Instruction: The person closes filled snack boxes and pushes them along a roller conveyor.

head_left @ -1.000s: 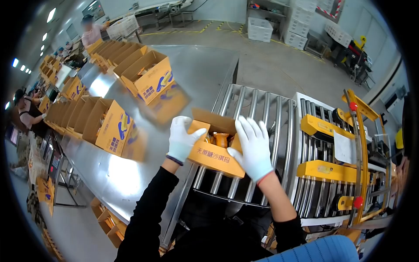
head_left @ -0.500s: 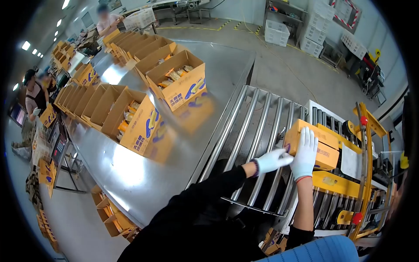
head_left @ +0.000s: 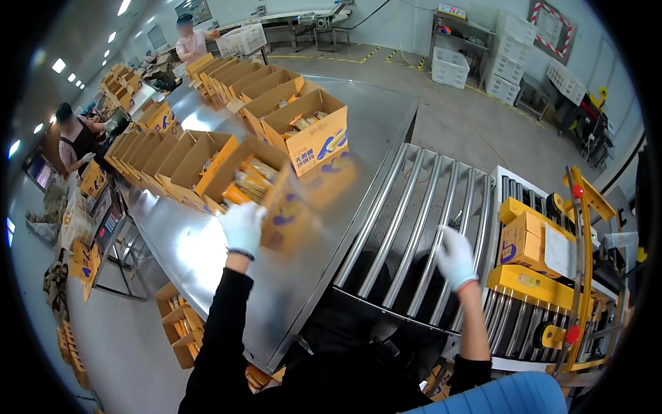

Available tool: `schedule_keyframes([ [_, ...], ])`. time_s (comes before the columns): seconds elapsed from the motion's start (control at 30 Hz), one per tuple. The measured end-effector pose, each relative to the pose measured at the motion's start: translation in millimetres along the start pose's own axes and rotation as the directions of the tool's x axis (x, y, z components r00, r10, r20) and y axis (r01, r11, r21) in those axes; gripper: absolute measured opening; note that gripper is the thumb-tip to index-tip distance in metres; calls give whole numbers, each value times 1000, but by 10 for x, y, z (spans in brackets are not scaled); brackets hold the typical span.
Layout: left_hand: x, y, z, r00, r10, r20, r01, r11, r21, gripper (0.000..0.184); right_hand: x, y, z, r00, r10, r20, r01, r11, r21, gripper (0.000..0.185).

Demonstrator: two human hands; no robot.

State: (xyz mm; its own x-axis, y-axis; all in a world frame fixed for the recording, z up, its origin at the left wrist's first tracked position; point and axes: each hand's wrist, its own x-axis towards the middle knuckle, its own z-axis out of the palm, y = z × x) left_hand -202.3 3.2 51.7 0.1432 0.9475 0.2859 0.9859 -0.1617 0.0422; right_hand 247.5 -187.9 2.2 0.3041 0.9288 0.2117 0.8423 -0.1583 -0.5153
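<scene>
My left hand (head_left: 241,226), in a white glove, grips the near edge of an open carton (head_left: 265,186) of wrapped snacks; the carton is blurred by motion on the steel table. Over the metal rollers (head_left: 414,228), my right hand (head_left: 455,259) hangs with nothing in it, its fingers loosely apart. A closed carton (head_left: 527,241) lies between the yellow guides of the machine at the right. Another open filled carton (head_left: 321,141) stands at the front of the far row, just behind the blurred one.
A row of open cartons (head_left: 155,155) extends to the back left of the steel table (head_left: 179,241). Two people (head_left: 76,141) work at the left and back. Yellow guide bars (head_left: 531,286) and a yellow frame with red knobs (head_left: 574,334) stand at the right.
The closed carton has gone further into the yellow guides, away from both hands. My left hand has moved left to an open carton, which has shifted nearer. My right hand has drawn back over the rollers.
</scene>
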Motion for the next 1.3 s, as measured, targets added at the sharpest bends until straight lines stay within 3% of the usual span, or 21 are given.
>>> schedule_keyframes([
  [0.03, -142, 113, -132, 992, 117, 47, -117, 993, -11, 23, -33, -185, 116, 968, -244, -57, 236, 965, -114, 63],
  [0.07, -301, 139, -217, 971, 235, 45, -225, 960, -169, 16, 26, -443, 149, 979, -198, 50, 202, 973, -110, 77],
  [0.13, -486, 241, -394, 936, 350, 38, -319, 888, -330, 11, -9, -848, 201, 969, -227, -102, 229, 973, 15, 93],
  [0.2, -553, 393, -518, 817, 559, -143, -512, 587, -627, 15, 7, -1196, 76, 918, -396, -15, 394, 916, -75, 95],
  [0.33, -263, 748, -345, 691, 695, 197, -20, 291, -957, 15, -68, -952, 135, 831, -540, 133, 517, 839, 170, 66],
  [0.37, -139, 916, -388, 601, 686, 410, 374, 212, -903, 16, -87, -836, 107, 802, -568, 186, 501, 808, 310, 55],
  [0.43, 74, 1269, -244, 619, 558, 552, 381, 402, -833, 20, -116, -719, 44, 940, -228, 255, 45, 821, 569, 48],
  [0.47, 95, 1376, -74, 612, 567, 551, 381, 399, -834, 20, -63, -786, -46, 953, -187, 239, 46, 867, 497, 54],
  [0.5, 128, 1472, 90, 795, 553, 249, -16, 429, -903, 21, 49, -883, -131, 965, -149, 217, 45, 904, 424, 60],
  [0.53, 154, 1536, 237, 829, 548, -107, -404, 458, -792, 22, 161, -907, -144, 916, -396, 59, 385, 912, 140, 74],
  [0.7, -115, 1549, 349, 907, 223, -356, -400, 719, -568, 49, 286, -1240, -204, 909, -405, -100, 350, 871, -345, 94],
  [0.73, -168, 1481, 530, 990, 118, -76, -117, 393, -912, 54, 145, -1213, -129, 915, -392, -94, 354, 894, -274, 96],
  [0.77, -148, 1429, 634, 963, 144, 228, 235, -30, -972, 60, 8, -1172, -61, 921, -379, -89, 355, 912, -206, 97],
  [0.83, -46, 1420, 608, 900, 249, 357, 365, 14, -931, 60, -293, -1079, 64, 932, -356, 68, 360, 930, -77, 99],
  [0.97, 89, 2282, 445, 924, 242, 297, 287, 75, -955, 48, -229, -696, -276, 982, -142, 124, 173, 939, -296, 101],
  [1.0, 42, 2647, 903, 992, 111, 62, 33, 246, -969, 48, -148, -501, -321, 997, -62, 54, 78, 918, -390, 103],
  [1.03, -98, 3028, 552, 989, 139, 43, 7, 254, -967, 48, -56, -285, -358, 1000, 7, -24, -18, 877, -480, 105],
  [1.13, -461, 3931, 1097, 809, 587, -19, -182, 220, -958, 56, 183, 166, -572, 985, 95, -143, -154, 854, -497, 112],
  [1.17, -507, 3965, 929, 643, 766, 6, 104, -79, -991, 63, 221, 284, -587, 985, 94, -147, -157, 846, -509, 112],
  [1.23, -276, 3751, 886, 152, 947, 282, 166, 257, -952, 72, 221, 489, -592, 966, 69, -249, -194, 831, -522, 111],
  [1.3, 193, 3270, 563, 350, 863, 364, -133, 431, -893, 74, 127, 638, -678, 962, 104, -252, -227, 818, -528, 108],
])
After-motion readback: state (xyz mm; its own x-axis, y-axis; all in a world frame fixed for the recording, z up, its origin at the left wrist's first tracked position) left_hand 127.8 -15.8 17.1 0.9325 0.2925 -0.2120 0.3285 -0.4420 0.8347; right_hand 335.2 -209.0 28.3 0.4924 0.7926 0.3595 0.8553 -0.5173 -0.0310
